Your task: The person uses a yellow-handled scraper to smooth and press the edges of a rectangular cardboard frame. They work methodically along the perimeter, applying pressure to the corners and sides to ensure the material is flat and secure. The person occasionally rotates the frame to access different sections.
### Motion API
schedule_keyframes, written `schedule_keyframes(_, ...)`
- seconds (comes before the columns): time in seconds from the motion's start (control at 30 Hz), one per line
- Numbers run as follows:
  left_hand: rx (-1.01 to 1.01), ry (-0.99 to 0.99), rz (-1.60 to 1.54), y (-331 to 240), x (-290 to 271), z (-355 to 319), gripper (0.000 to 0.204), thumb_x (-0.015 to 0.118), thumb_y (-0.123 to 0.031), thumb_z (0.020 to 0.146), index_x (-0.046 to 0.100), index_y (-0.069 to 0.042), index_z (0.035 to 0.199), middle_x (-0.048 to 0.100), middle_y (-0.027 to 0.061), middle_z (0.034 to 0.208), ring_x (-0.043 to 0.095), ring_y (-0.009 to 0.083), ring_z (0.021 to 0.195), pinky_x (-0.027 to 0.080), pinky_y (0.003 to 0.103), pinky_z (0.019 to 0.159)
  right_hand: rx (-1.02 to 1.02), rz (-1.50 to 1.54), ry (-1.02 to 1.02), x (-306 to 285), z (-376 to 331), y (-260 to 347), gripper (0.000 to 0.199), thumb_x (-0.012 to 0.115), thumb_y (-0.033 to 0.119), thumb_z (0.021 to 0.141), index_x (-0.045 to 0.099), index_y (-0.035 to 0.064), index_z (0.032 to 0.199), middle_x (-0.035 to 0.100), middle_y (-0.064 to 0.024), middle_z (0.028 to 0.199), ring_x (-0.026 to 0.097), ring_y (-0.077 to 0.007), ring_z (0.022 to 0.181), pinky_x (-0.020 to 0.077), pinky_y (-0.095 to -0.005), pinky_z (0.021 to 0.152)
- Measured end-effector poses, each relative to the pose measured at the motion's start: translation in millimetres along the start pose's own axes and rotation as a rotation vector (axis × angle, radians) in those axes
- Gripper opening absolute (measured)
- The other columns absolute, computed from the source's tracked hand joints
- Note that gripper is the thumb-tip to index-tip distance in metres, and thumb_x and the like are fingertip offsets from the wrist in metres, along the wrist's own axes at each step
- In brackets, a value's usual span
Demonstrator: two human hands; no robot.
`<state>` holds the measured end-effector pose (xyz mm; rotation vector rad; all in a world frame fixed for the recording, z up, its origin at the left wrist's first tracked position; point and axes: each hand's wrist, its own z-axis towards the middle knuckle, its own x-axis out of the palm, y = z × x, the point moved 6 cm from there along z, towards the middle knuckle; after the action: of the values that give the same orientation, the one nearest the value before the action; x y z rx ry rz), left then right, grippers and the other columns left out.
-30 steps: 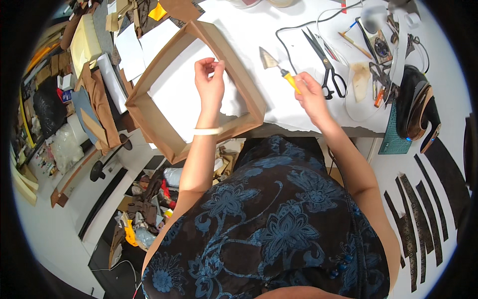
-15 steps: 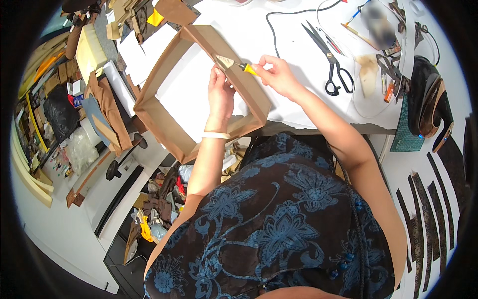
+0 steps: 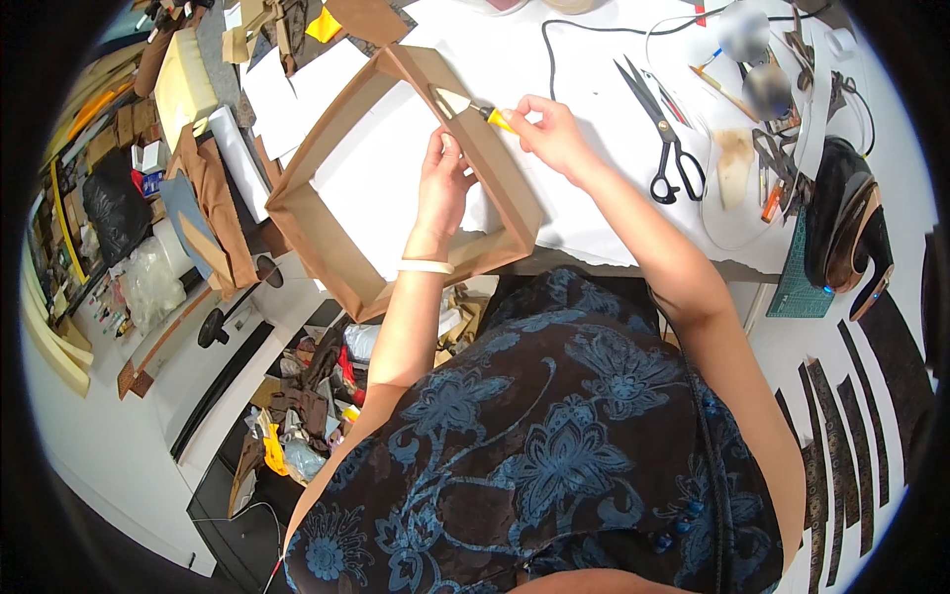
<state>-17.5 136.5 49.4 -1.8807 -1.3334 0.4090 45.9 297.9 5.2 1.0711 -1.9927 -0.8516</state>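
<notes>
A large brown rectangular box frame (image 3: 495,188) with a pale inner side stands tilted in front of me. My left hand (image 3: 445,188) reaches inside it and grips the right-hand wall, thumb near the upper edge. My right hand (image 3: 554,139) is closed on the yellow handle of a small spatula (image 3: 500,120). The spatula's flat pale blade rests at the edge of that same wall, just beyond my left fingertips. Whether the blade carries anything cannot be made out.
Black scissors (image 3: 665,139) lie to the right on white paper, beside pens and a dark cable (image 3: 550,59). An iron-like black device (image 3: 841,218) stands by a green cutting mat (image 3: 792,267). Dark strips (image 3: 841,436) lie at lower right. Scraps and foam (image 3: 183,84) crowd the left.
The spatula blade has shifted slightly farther along the wall, away from my left fingertips. The view has moved a little; my left hand still grips the frame.
</notes>
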Motion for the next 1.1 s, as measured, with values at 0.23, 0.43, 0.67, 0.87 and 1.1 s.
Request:
schedule_keyframes(0.23, 0.009, -0.012, 0.097, -4, 1, 1, 0.04, 0.05, -0.038, 0.106, 0.046, -0.01, 0.135, 0.064, 0.002, 0.107, 0.063, 0.0117, 0.098, 0.049, 0.038, 0.09, -0.066, -0.081, -0.001, 6, 21, 28, 0.028, 0.066, 0.036, 0.097, 0.061, 0.0103, 0.087, 0.053, 0.0028, 0.061, 0.044, -0.0047, 0.055, 0.0332, -0.0235, 0.05)
schedule_keyframes(0.43, 0.0, -0.004, 0.161, -5, -3, 4, 0.042, 0.048, -0.037, 0.107, 0.044, -0.009, 0.139, 0.064, 0.0022, 0.105, 0.063, 0.0127, 0.099, 0.051, 0.038, 0.092, -0.017, -0.096, -0.004, 9, 47, 32, 0.031, 0.067, 0.04, 0.096, 0.061, 0.0104, 0.088, 0.053, 0.0016, 0.061, 0.042, -0.0046, 0.053, 0.0314, -0.0241, 0.048)
schedule_keyframes(0.67, 0.012, -0.013, 0.218, -6, -1, 4, 0.042, 0.046, -0.034, 0.108, 0.045, -0.008, 0.141, 0.061, 0.0054, 0.116, 0.06, 0.016, 0.108, 0.051, 0.039, 0.096, 0.013, -0.06, -0.013, 11, 59, 40, 0.03, 0.067, 0.037, 0.096, 0.06, 0.0098, 0.087, 0.049, 0.0024, 0.06, 0.037, -0.0031, 0.049, 0.0244, -0.022, 0.044)
schedule_keyframes(0.87, 0.031, -0.013, 0.229, -7, -1, 5, 0.044, 0.045, -0.034, 0.109, 0.044, -0.008, 0.144, 0.06, 0.0069, 0.119, 0.059, 0.018, 0.111, 0.05, 0.04, 0.098, 0.061, -0.048, 0.008, 12, 57, 40, 0.029, 0.068, 0.036, 0.096, 0.06, 0.0101, 0.087, 0.049, 0.0025, 0.062, 0.034, -0.0034, 0.049, 0.023, -0.0224, 0.044)
schedule_keyframes(1.1, 0.031, -0.017, 0.227, -6, -2, 5, 0.046, 0.046, -0.035, 0.108, 0.043, -0.007, 0.144, 0.059, 0.0085, 0.123, 0.059, 0.018, 0.109, 0.05, 0.039, 0.096, 0.032, -0.065, -0.004, 9, 54, 36, 0.029, 0.068, 0.037, 0.096, 0.062, 0.0099, 0.09, 0.051, 0.0009, 0.063, 0.037, -0.0034, 0.052, 0.0243, -0.0222, 0.045)
